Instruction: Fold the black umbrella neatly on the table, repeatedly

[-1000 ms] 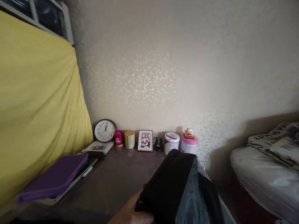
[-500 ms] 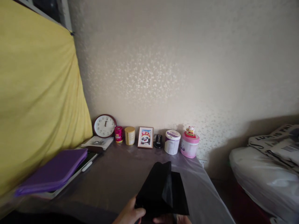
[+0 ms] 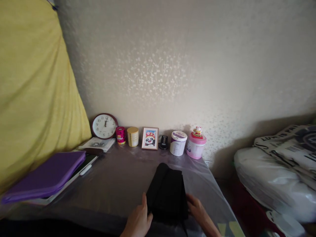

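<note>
- Black folded fabric-like bundle point(image 3: 168, 192), roughly rectangular, in the near part of the scene, right of centre, over the table; whether its underside touches the tabletop cannot be told.
- Left hand point(image 3: 138, 219), bare, at the bundle's near left corner: thumb against the near edge, index finger extended along the left side, pinching the corner; remaining fingers hidden.
- Right hand point(image 3: 197, 210), bare, at the bundle's right side: fingers bent in against the loose right edge, their tips partly hidden by it; whether they pinch it cannot be told. Bundle lies between the two sets of fingers.
- Table with grey, sheeny covering point(image 3: 118, 184), beneath hands and bundle.
- Purple flat folder point(image 3: 46, 174), left side, well apart from the left hand.
- Round white-faced clock with dark red rim point(image 3: 105, 126), far left, against the wall.
- Far row, left to right: bright pink cylindrical tin point(image 3: 120, 135); yellow-lidded round canister point(image 3: 133, 137); wood-framed panda picture point(image 3: 150, 138); small black object point(image 3: 163, 142); white-and-purple round tub point(image 3: 178, 143); pink-lidded round tub point(image 3: 196, 146), a small red-and-gold cat figurine point(image 3: 197, 132) standing on its lid.
</note>
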The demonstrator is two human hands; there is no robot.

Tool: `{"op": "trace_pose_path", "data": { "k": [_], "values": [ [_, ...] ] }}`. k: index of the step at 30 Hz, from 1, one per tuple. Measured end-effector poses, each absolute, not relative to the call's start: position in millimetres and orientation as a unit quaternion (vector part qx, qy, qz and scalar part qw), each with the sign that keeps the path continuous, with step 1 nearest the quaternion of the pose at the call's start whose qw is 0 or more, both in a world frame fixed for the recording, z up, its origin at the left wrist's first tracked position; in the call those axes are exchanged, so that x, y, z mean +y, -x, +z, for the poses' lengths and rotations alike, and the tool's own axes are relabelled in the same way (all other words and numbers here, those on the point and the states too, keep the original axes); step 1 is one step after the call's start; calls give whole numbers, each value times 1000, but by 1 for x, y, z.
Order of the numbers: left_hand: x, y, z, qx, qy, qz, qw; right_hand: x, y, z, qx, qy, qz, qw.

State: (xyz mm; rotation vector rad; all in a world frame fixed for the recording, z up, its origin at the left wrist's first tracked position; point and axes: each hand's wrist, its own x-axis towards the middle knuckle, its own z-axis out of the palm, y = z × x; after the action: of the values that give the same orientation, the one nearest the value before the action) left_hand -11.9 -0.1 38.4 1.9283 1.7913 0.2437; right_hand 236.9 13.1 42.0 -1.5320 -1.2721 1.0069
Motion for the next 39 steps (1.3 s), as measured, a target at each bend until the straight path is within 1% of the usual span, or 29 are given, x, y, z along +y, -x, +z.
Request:
{"op": "trace_pose_path", "data": {
  "k": [2, 4, 9, 13, 16, 20, 25, 27, 32, 39],
  "values": [
    [-2, 8, 43, 659, -716, 64, 220, 19, -246, 52, -507, 647, 341, 457],
    [-3, 6, 50, 655, -726, 48, 204, 21, -246, 60, -505, 664, 305, 459],
    [-5, 2, 56, 656, -736, 32, 166, 24, -221, 60, -501, 675, 339, 424],
    [-4, 1, 53, 657, -737, 30, 156, 34, -211, 48, -483, 688, 329, 430],
    [-4, 2, 51, 654, -738, 36, 160, 43, -208, 53, -464, 656, 377, 461],
    [-3, 4, 52, 653, -737, 38, 171, 55, -193, 79, -421, 588, 472, 504],
    [-1, 2, 54, 658, -731, 25, 177, 83, -157, 96, -415, 528, 506, 541],
    [-1, 1, 54, 662, -729, 22, 173, 96, -140, 93, -438, 535, 492, 529],
    [0, -3, 53, 663, -733, 4, 155, 115, -106, 74, -516, 597, 421, 447],
    [0, 0, 55, 665, -732, 15, 151, 117, -97, 61, -604, 651, 306, 343]
  ]
}}
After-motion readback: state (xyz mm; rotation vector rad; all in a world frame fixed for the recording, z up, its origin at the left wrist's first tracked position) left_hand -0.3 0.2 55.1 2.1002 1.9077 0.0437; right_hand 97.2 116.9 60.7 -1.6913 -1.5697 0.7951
